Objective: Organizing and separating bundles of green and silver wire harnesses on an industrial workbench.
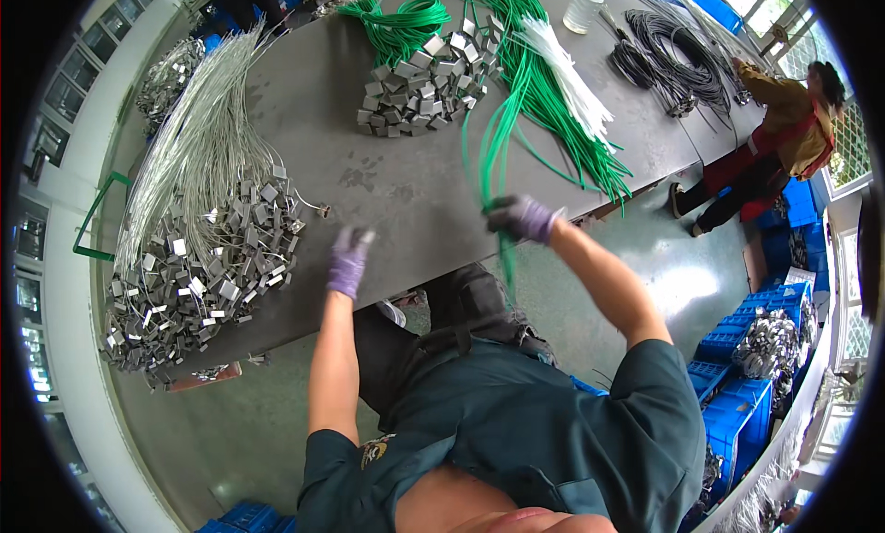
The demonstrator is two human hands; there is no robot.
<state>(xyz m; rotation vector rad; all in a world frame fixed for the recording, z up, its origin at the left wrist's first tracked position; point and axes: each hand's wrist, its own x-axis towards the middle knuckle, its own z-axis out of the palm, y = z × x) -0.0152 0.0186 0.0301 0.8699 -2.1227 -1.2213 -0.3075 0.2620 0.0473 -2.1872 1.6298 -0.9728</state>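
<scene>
My right hand (524,219), in a purple glove with dark fingertips, is closed around a few green cables (502,150) at the table's near edge. Their loose ends hang below the hand, and their upper parts run back to a long green bundle (553,118). My left hand (350,256), also gloved, is over the table edge holding nothing, its slightly blurred fingers partly bent and apart. To its left lies a large heap of small metal blocks (221,266) with thin silvery wires (198,127) trailing away.
The grey table (387,196) also bears a metal block pile (424,90), a green coil (401,26), white strands (572,76), black cable coils (678,53) and a clear bottle (585,5). A person (784,127) stands at the right. Blue crates (737,413) line the right side.
</scene>
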